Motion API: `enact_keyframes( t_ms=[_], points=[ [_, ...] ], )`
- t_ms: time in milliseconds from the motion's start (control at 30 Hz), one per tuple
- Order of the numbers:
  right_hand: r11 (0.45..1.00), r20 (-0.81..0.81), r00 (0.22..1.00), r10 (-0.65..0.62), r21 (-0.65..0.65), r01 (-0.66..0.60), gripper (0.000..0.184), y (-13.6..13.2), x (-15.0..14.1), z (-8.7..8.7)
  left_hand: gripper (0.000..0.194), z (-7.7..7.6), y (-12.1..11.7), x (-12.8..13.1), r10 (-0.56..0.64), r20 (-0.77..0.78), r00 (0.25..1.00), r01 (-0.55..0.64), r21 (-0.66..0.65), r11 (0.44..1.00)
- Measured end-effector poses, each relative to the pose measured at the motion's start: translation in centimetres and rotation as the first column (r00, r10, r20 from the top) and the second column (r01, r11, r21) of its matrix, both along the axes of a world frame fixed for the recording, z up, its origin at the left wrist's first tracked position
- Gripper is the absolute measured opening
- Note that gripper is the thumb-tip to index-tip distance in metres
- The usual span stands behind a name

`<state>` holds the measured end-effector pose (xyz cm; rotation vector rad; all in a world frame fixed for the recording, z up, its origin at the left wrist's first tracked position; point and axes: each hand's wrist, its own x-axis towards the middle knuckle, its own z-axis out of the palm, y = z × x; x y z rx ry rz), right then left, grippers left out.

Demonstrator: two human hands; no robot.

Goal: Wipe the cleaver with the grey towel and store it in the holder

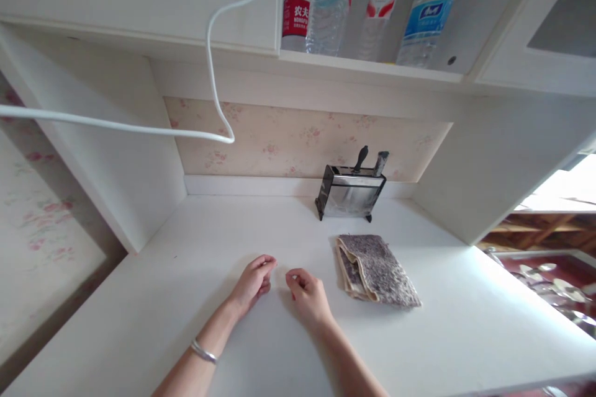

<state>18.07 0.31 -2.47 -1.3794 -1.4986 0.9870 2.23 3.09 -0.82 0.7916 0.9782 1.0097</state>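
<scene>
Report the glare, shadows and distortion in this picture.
Head view: light blows out at the right edge, glaring on the counter; head view: soft shadows beside the left hand and right hand; head view: blue-labelled bottle leans, probably lens distortion.

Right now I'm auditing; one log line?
left hand, right hand: nothing visibly held; folded cloth: beside right hand; knife holder: behind cloth

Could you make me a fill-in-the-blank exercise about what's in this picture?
1. A silver bracelet circles the person's ____ wrist.
2. The folded cloth lies nearer the person's ____ hand.
3. From the metal holder stick ____ handles.
4. The rightmost bottle in the open cabinet has a ____ label.

Missing words: left; right; two; blue.
</scene>
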Motion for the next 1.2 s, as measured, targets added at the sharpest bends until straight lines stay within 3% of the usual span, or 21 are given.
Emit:
enact_keyframes(
  t_ms=[333,533,667,767,867,933,967,1033,1100,1133,1200],
  points=[
    [1.000,-0.045,0.999,0.001,-0.011,-0.001,0.027,0.1,0.2,0.2,0.036,0.0,-0.1,0.0,-0.024,-0.013,1.000,0.024,0.029,0.999],
    [1.000,0.023,1.000,0.015,-0.006,-0.014,0.028,0.1,0.0,0.2,0.036,0.1,-0.2,0.1,-0.025,-0.040,0.999,0.026,0.024,0.999],
    [0.996,0.138,0.987,0.087,0.019,-0.090,0.021,-0.5,-0.6,-0.2,0.038,-0.1,0.0,0.1,-0.025,-0.035,0.999,0.025,0.007,1.000],
    [0.987,0.104,0.981,0.162,-0.038,-0.159,0.020,-1.0,-0.7,0.5,0.039,-0.3,0.1,0.1,-0.014,-0.030,0.999,0.015,0.011,1.000],
    [0.953,0.070,0.953,0.294,-0.093,-0.287,0.024,-0.5,0.5,3.1,0.041,-0.5,0.3,0.1,-0.018,-0.043,0.999,0.019,0.022,1.000],
    [0.934,0.158,0.920,0.358,-0.066,-0.352,0.025,1.0,2.3,5.8,0.043,-0.6,0.4,0.0,-0.030,-0.061,0.998,0.030,0.007,1.000],
    [0.946,0.225,0.921,0.318,-0.020,-0.322,0.026,2.2,3.5,7.3,0.043,-0.5,0.4,-0.1,-0.035,-0.063,0.997,0.035,-0.001,0.999],
    [0.979,0.274,0.950,0.151,0.093,-0.182,0.030,5.4,6.4,10.4,0.043,-0.4,0.4,-0.2,-0.043,-0.051,0.998,0.042,-0.008,0.999],
    [0.980,0.205,0.977,-0.051,0.200,0.009,0.036,9.2,10.1,13.3,0.042,-0.2,0.4,-0.2,-0.043,-0.032,0.999,0.042,-0.023,0.999],
    [0.953,0.161,0.969,-0.185,0.272,0.137,0.040,11.1,12.2,14.7,0.041,-0.1,0.4,-0.3,-0.039,-0.024,0.999,0.038,-0.032,0.999],
    [0.820,0.070,0.886,-0.458,0.419,0.390,0.047,14.5,16.6,17.0,0.040,0.1,0.4,-0.3,-0.032,-0.012,0.999,0.032,-0.049,0.998]
  ],
)
